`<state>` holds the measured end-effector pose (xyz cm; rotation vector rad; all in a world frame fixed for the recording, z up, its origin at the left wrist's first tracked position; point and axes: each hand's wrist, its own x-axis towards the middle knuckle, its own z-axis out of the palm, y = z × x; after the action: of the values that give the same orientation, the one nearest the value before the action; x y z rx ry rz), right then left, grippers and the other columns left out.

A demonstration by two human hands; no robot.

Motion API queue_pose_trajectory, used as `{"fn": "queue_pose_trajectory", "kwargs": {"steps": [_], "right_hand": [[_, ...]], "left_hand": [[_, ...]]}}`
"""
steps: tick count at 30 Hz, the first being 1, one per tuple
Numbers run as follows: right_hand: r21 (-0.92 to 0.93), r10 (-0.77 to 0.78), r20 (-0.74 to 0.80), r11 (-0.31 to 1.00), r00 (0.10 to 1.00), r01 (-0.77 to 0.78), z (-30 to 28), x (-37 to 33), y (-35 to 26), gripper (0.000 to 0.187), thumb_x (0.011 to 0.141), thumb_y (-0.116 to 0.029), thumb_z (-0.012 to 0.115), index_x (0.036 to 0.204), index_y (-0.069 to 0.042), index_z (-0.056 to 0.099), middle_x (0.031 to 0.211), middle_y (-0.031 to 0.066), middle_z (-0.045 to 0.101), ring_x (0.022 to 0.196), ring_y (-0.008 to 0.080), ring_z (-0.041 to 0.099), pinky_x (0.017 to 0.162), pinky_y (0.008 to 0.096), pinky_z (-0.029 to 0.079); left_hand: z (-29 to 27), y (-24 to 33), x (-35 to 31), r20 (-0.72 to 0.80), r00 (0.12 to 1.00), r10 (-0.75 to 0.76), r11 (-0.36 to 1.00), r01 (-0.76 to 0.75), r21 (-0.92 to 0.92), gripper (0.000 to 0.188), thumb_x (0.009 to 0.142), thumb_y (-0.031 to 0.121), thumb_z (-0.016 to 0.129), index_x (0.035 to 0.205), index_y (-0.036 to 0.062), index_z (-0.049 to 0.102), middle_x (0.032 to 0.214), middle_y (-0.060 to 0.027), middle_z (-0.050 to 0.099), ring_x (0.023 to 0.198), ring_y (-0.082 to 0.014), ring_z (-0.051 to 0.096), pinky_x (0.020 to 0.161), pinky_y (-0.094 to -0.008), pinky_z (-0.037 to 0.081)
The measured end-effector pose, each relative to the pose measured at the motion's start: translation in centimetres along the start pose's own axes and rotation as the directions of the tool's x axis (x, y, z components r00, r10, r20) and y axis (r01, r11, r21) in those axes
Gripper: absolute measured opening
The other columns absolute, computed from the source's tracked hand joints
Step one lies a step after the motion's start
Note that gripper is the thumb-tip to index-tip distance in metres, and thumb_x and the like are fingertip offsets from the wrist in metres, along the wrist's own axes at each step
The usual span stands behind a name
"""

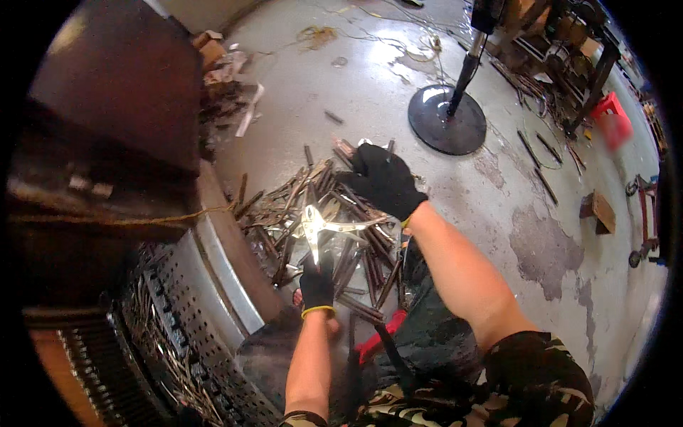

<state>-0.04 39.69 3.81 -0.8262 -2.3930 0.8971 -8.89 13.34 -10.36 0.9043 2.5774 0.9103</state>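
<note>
My left hand (pixel 317 286), in a black glove with a yellow cuff, is closed around the lower handle of shiny locking pliers (pixel 311 225). The pliers' other handle swings out to the right, so the two handles stand wide apart. Beyond them, my right hand (pixel 388 182), also in a black glove, reaches over the far right side of a pile of dark metal bars and tool pieces (pixel 284 213). Thumb and fingers look spread there; the fingertips are partly lost among the pieces, and no held thing shows.
A perforated metal bin (pixel 192 285) with thin metal pieces stands at the left, below a dark cabinet (pixel 121 92). A round black stand base (pixel 447 119) is on the floor beyond my right hand. A wooden block (pixel 597 211) and a red stool (pixel 612 121) lie farther right.
</note>
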Motion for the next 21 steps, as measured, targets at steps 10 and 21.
{"fn": "queue_pose_trajectory", "kwargs": {"steps": [10,21], "right_hand": [[0.625,-0.325,0.563,0.769,0.760,-0.134,2.7,-13.8,-6.2,0.021,0.087,-0.027,0.066,0.096,-0.008,0.067,0.081,0.0077,0.062,0.073,0.0161,0.056,0.065,0.0337,0.046],[0.633,-0.129,0.773,0.223,0.621,-0.741,-0.8,-19.9,-7.7,0.023,0.087,-0.011,0.064,0.110,-0.005,0.063,0.085,0.0074,0.065,0.072,0.0197,0.064,0.061,0.0318,0.051]], "left_hand": [[-10.8,3.4,-10.3,-0.052,0.996,-0.067,0.992,0.061,-0.108,0.027,0.095,0.021,0.050,0.117,0.0087,0.057,0.106,-0.0210,0.061,0.092,-0.0391,0.061,0.075,-0.0464,0.050],[-12.3,4.3,-16.2,-0.051,0.994,0.094,0.906,-0.107,-0.411,0.032,0.090,0.024,0.062,0.112,0.0004,0.061,0.097,-0.0167,0.063,0.093,-0.0292,0.060,0.083,-0.0416,0.047]]}}
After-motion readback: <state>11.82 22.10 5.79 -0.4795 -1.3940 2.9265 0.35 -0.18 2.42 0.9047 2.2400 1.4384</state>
